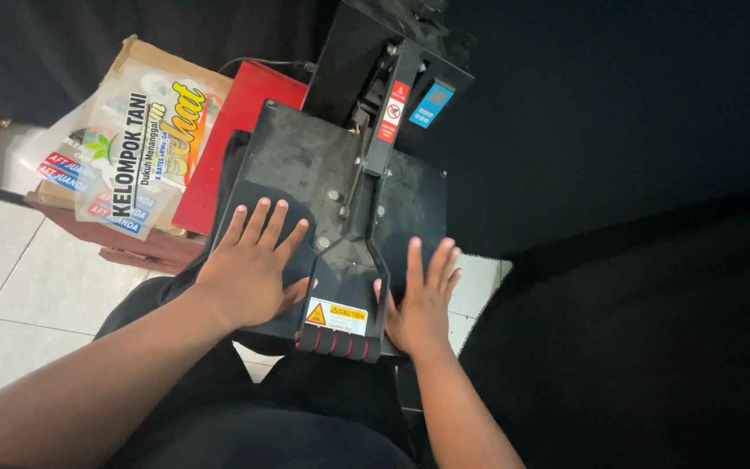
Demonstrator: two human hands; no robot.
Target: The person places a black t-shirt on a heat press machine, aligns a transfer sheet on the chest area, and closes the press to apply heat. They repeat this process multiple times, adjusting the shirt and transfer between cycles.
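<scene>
Heat press: a black clamshell heat press (pixel 340 187) sits low on the tiled floor (pixel 10 287), its top plate closed down, with the lever handle (pixel 338 340) and its red-ringed grip pointing toward the person.
Cloth: dark fabric (pixel 234 161) shows at the plate's left edge and hangs off the near side; how much lies under the plate is hidden.
Left hand: the left hand (pixel 253 265) lies flat on the top plate left of the lever, fingers spread, holding nothing.
Right hand: the right hand (pixel 423 300) lies flat on the right of the lever, fingers spread, palm at the plate's near edge, holding nothing.
Burn risk: both palms rest on the plate; if it is heated, bare skin there could scorch.
Pinch risk: the right hand's thumb side sits just beside the lever arm; a lever swing could catch it.
Shift risk: uneven pushing from the two hands could slide the press on the smooth tile, or crease the loose cloth at the edge.
Surroundings: a red board (pixel 227 130) lies beside the press at left, touching a cardboard box (pixel 145 61) that carries printed transfer sheets (pixel 132 148); a cable (pixel 262 62) runs behind and could snag.
</scene>
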